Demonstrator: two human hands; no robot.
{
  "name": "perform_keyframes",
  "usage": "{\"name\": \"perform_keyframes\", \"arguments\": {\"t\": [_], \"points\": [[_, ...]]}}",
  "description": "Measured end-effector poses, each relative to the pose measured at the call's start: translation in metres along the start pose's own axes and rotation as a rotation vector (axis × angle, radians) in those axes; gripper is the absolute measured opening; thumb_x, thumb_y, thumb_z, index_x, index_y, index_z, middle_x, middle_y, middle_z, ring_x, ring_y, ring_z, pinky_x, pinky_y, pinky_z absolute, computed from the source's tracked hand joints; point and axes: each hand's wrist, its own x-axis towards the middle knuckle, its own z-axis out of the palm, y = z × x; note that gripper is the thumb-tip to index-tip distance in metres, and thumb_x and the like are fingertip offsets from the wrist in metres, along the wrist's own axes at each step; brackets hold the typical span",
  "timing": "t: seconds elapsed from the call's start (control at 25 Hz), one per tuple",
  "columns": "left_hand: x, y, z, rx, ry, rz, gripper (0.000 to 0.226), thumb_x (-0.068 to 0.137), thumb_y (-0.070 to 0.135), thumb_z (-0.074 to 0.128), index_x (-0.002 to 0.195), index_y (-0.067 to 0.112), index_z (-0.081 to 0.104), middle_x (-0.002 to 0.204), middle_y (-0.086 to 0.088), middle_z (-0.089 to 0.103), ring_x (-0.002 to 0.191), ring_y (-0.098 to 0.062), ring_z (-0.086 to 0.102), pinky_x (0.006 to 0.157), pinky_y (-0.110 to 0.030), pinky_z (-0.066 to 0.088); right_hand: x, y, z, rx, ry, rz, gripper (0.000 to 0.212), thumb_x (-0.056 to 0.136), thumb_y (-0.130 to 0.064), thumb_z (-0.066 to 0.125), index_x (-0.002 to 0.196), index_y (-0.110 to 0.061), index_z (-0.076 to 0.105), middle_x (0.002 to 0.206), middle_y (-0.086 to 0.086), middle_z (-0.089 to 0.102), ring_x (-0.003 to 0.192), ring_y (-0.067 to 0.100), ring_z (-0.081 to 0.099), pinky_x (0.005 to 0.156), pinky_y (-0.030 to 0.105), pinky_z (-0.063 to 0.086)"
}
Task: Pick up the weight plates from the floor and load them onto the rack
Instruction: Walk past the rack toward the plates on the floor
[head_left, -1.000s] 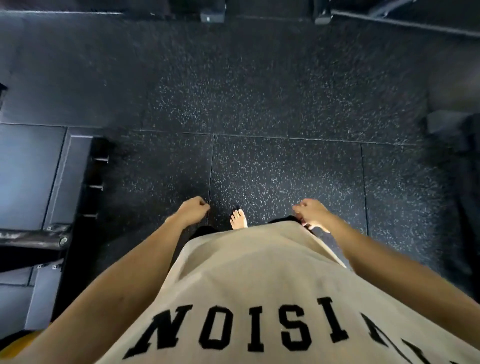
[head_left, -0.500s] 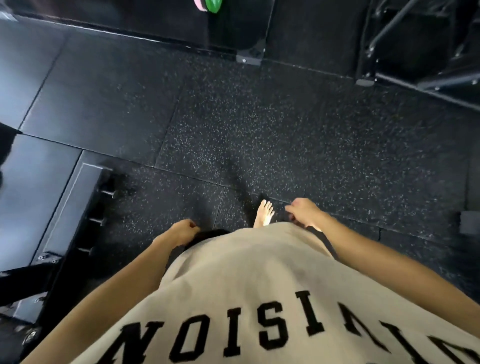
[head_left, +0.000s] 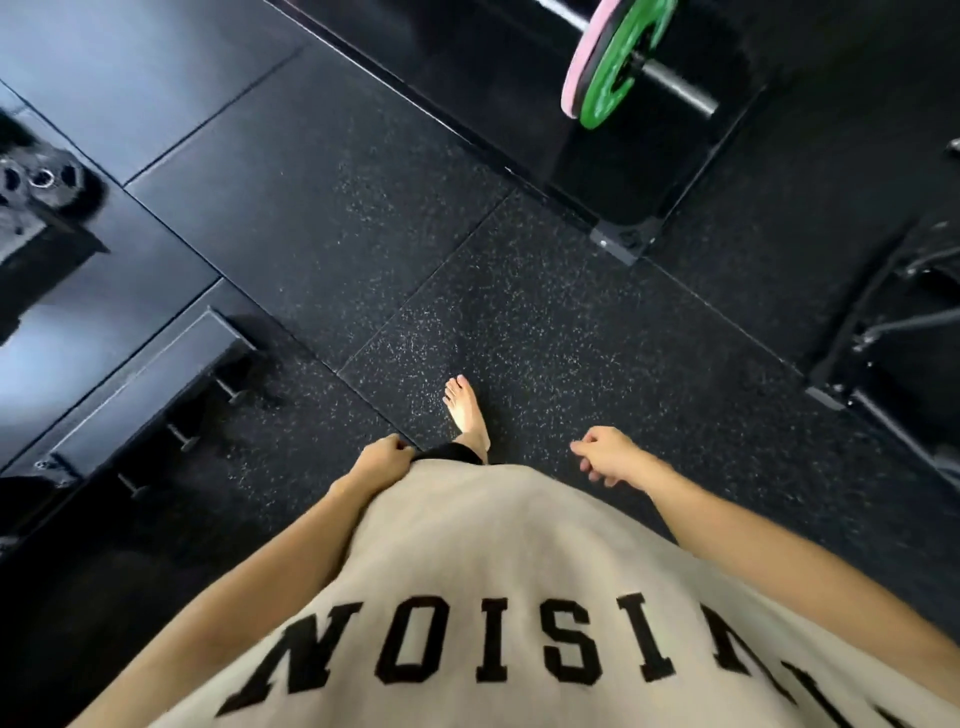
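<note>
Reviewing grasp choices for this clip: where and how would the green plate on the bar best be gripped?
Grip the green plate by its rim, both hands on opposite edges, coming from the bar's free end. It stands upright on the bar with a pink plate behind, so its rim is exposed.

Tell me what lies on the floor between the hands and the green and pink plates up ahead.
Nothing visible. Between the right hand, the left hand and the green plate and pink plate on the bar lies only speckled floor and the dark platform's edge.
</note>
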Motion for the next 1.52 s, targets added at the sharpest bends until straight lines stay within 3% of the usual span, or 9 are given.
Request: {"name": "perform_keyframes", "arguments": {"t": [0.32, 0.48, 0.6, 0.68, 0.84, 0.96, 1.16, 1.36, 1.52], "points": [[0.126, 0.067, -0.210, -0.153, 0.056, -0.056, 0.030, 0.099, 0.027, 0.049, 0.118, 0.007, 0.057, 0.114, -0.006, 0.062, 0.110, -0.032, 0.059, 0.081, -0.032, 0.045, 0.113, -0.233, -0.128, -0.099, 0.084, -0.169, 0.019, 0.094, -0.031, 0.059, 0.082, -0.016, 0.059, 0.087, 0.008, 0.069, 0.075, 0.025, 0.060, 0.065, 0.033, 0.046], [0.178, 0.074, -0.272, -0.341, 0.056, -0.162, 0.032, 0.098, 0.027, 0.049, 0.122, 0.006, 0.056, 0.120, -0.017, 0.064, 0.107, -0.036, 0.063, 0.087, -0.039, 0.052, 0.173, -0.350, -0.163, -0.300, 0.000, -0.249, 0.018, 0.093, -0.035, 0.058, 0.080, -0.024, 0.056, 0.100, 0.006, 0.068, 0.094, 0.025, 0.061, 0.081, 0.035, 0.046], [0.212, 0.078, -0.307, -0.439, -0.019, -0.269, 0.034, 0.101, 0.024, 0.046, 0.128, 0.005, 0.051, 0.120, -0.020, 0.063, 0.098, -0.034, 0.065, 0.078, -0.040, 0.053, 0.220, -0.442, -0.189, -0.425, -0.055, -0.306, 0.015, 0.094, -0.034, 0.058, 0.088, -0.021, 0.057, 0.105, 0.007, 0.067, 0.099, 0.026, 0.061, 0.086, 0.035, 0.045], [0.227, 0.081, -0.339, -0.501, -0.004, -0.324, 0.036, 0.100, 0.022, 0.047, 0.128, 0.001, 0.052, 0.121, -0.022, 0.063, 0.097, -0.034, 0.063, 0.076, -0.036, 0.049, 0.242, -0.500, -0.205, -0.482, -0.083, -0.343, 0.016, 0.095, -0.034, 0.057, 0.091, -0.019, 0.058, 0.104, 0.007, 0.068, 0.096, 0.026, 0.062, 0.084, 0.036, 0.046], [0.256, 0.080, -0.425, -0.563, 0.207, -0.432, 0.034, 0.099, 0.024, 0.048, 0.123, 0.002, 0.060, 0.129, -0.017, 0.060, 0.119, -0.033, 0.055, 0.094, -0.033, 0.042, 0.276, -0.635, -0.225, -0.558, -0.157, -0.394, 0.017, 0.098, -0.033, 0.054, 0.099, -0.017, 0.056, 0.098, 0.007, 0.067, 0.080, 0.021, 0.059, 0.072, 0.036, 0.050], [0.283, 0.075, -0.476, -0.672, 0.339, -0.484, 0.032, 0.098, 0.024, 0.051, 0.121, 0.004, 0.060, 0.128, -0.014, 0.062, 0.119, -0.031, 0.055, 0.095, -0.033, 0.041, 0.290, -0.724, -0.220, -0.678, -0.202, -0.460, 0.016, 0.100, -0.031, 0.051, 0.098, -0.015, 0.055, 0.094, 0.008, 0.066, 0.073, 0.019, 0.058, 0.061, 0.031, 0.047], [0.342, 0.055, -0.530, -0.754, 0.212, -0.483, 0.032, 0.097, 0.026, 0.051, 0.120, 0.007, 0.062, 0.129, -0.011, 0.062, 0.119, -0.029, 0.056, 0.096, -0.032, 0.042, 0.323, -0.855, -0.187, -0.924, -0.296, -0.510, 0.018, 0.100, -0.032, 0.050, 0.100, -0.015, 0.055, 0.091, 0.006, 0.065, 0.076, 0.022, 0.062, 0.067, 0.035, 0.052], [0.383, -0.019, -0.625, -0.871, 0.231, -0.521, 0.024, 0.098, 0.028, 0.051, 0.114, 0.013, 0.060, 0.124, -0.008, 0.062, 0.112, -0.025, 0.057, 0.092, -0.032, 0.044, 0.346, -0.998, -0.147, -1.036, -0.280, -0.558, 0.023, 0.097, -0.036, 0.053, 0.103, -0.015, 0.059, 0.101, 0.008, 0.068, 0.092, 0.028, 0.066, 0.083, 0.043, 0.055], [0.394, -0.095, -0.716, -0.982, 0.336, -0.577, 0.023, 0.099, 0.030, 0.048, 0.115, 0.016, 0.056, 0.116, -0.007, 0.062, 0.105, -0.026, 0.059, 0.092, -0.041, 0.051, 0.347, -1.124, -0.101, -0.982, -0.257, -0.658, 0.019, 0.096, -0.033, 0.056, 0.088, -0.016, 0.057, 0.098, 0.010, 0.067, 0.084, 0.027, 0.059, 0.076, 0.039, 0.050]]}}
